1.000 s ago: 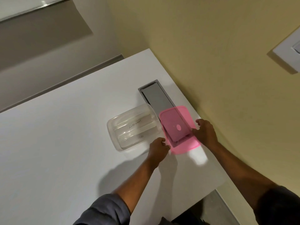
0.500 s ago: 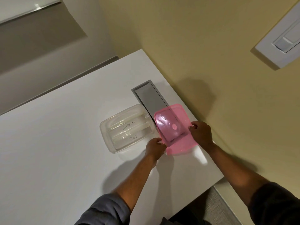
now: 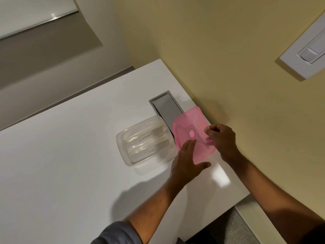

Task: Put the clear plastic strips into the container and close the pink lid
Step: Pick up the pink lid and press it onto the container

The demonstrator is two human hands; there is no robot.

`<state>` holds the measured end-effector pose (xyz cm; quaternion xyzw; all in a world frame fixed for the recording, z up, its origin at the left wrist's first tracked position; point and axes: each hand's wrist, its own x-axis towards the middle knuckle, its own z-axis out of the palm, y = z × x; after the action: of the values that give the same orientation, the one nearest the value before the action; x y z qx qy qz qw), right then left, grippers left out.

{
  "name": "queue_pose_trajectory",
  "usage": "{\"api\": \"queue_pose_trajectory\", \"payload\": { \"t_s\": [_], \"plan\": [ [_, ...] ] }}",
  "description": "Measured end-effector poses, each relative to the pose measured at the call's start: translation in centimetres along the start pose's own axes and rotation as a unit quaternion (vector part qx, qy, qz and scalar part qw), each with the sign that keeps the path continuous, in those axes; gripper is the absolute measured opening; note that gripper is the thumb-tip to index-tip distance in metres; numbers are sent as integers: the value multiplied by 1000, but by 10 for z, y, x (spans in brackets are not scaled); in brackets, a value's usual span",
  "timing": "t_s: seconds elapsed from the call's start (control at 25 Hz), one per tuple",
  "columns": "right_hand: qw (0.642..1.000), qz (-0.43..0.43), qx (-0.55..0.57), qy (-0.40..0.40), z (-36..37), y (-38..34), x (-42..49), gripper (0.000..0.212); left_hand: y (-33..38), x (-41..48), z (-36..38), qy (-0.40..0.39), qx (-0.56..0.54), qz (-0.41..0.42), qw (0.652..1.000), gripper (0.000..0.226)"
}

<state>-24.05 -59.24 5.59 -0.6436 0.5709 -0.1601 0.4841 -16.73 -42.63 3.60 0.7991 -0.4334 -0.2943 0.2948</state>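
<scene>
Clear container (image 3: 146,140) sits open on the white desk (image 3: 70,164), rounded-rectangle shape. Two clear strips (image 3: 146,136) lie flat inside, handwritten "ELEPHANT" and "DOG". Pink translucent lid (image 3: 189,124) is off, tilted, just right of the container, raised above the desk, near edge overlapping the container's right rim.

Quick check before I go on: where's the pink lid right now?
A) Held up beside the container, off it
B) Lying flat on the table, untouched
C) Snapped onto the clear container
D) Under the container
A: the pink lid is held tilted to the right of the open clear container, the right hand pinching its edge and the left hand under it; the labelled strips lie uncovered inside.
</scene>
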Motion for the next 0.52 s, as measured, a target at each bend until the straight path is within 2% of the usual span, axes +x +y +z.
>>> {"api": "queue_pose_trajectory", "payload": {
  "t_s": [0.12,0.24,0.36,0.48,0.52],
  "plan": [
    [1000,-24,4,19,5,-23,-13,8,7,-7,-3,97,35,36,994,70],
    [998,-30,47,3,10,-41,-23,19,8,-18,-11,143,31,52,988,60],
    [993,-35,112,-34,17,-53,-29,26,11,-24,-26,169,-40,21,985,51],
    [990,-65,114,-53,26,-58,-31,15,7,-25,-46,219,-110,8,969,32],
    [989,-69,116,-59,28,-58,-30,18,4,-27,-53,239,-127,-2,963,25]
  ]
}}
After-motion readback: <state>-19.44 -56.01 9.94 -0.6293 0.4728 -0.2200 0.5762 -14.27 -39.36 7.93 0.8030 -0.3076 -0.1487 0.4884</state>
